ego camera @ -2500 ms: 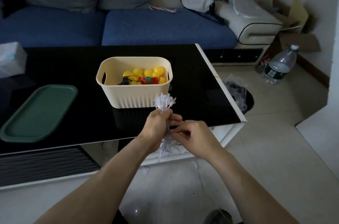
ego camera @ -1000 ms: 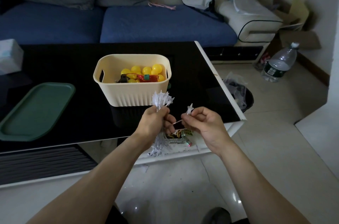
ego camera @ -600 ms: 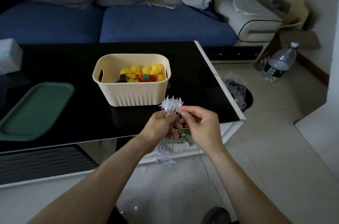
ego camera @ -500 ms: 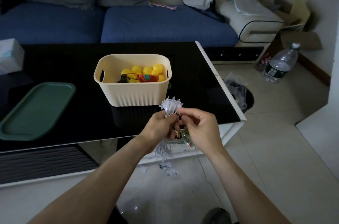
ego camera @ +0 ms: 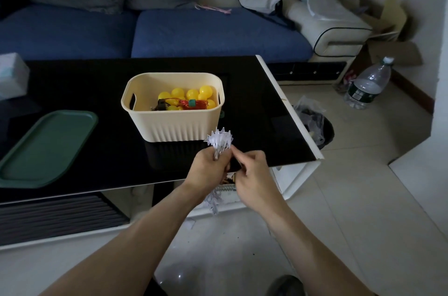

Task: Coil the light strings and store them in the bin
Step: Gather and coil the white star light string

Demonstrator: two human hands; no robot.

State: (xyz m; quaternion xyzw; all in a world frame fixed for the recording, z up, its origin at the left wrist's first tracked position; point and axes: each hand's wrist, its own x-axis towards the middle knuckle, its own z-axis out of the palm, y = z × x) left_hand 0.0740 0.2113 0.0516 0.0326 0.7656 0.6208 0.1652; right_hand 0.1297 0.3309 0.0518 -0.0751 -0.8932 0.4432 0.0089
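Note:
A cream ribbed bin stands on the black table, holding a coiled string of yellow ball lights with red wire. In front of it, over the table's near edge, my left hand grips a bunch of white star lights; their tips stick up above the fist and more hang below the wrist. My right hand is close beside it, fingers pinching the strand by the bundle.
A green tray lies on the table's left part, a white tissue box behind it. A blue sofa runs behind the table. To the right are a bagged bin and a water bottle on the floor.
My right hand drew a star out to the right, then brought it back against the bundle. The loose strand hanging below my left hand has grown shorter.

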